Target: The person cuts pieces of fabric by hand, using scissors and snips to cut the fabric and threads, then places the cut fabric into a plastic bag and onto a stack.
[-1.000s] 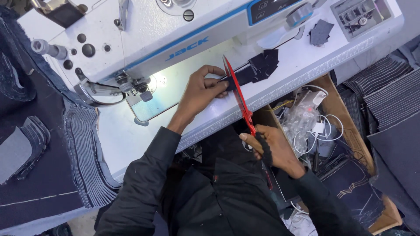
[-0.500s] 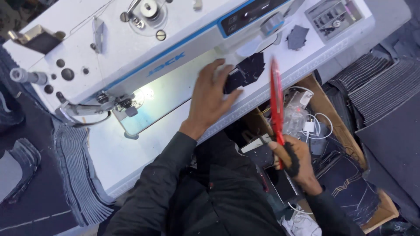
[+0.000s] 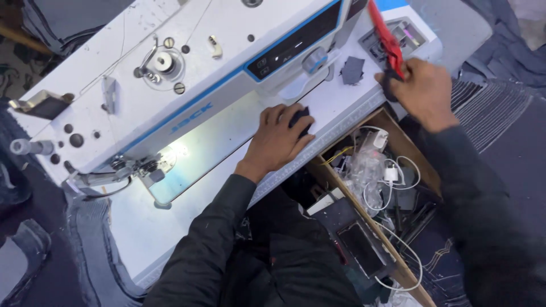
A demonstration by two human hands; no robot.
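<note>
My left hand (image 3: pixel 280 139) lies palm down on a small piece of dark fabric (image 3: pixel 300 117) on the white sewing table (image 3: pixel 136 227), just in front of the white and blue sewing machine (image 3: pixel 187 79). Most of that fabric is hidden under the fingers. My right hand (image 3: pixel 420 91) is raised at the table's right end and grips red-handled scissors (image 3: pixel 384 35), which point up and away. A second small dark fabric piece (image 3: pixel 352 70) lies on the table between the hands.
An open wooden drawer (image 3: pixel 375 187) below the table's right edge holds white cables, clear plastic and dark items. Striped denim stacks lie at the right (image 3: pixel 500 113) and hang at the left (image 3: pixel 85 250). The machine's lamp lights the needle area (image 3: pixel 170 153).
My right hand has swung the scissors from beside my lap up and over to the table's right end. The left hand slid right and bunched the dark fabric beneath it.
</note>
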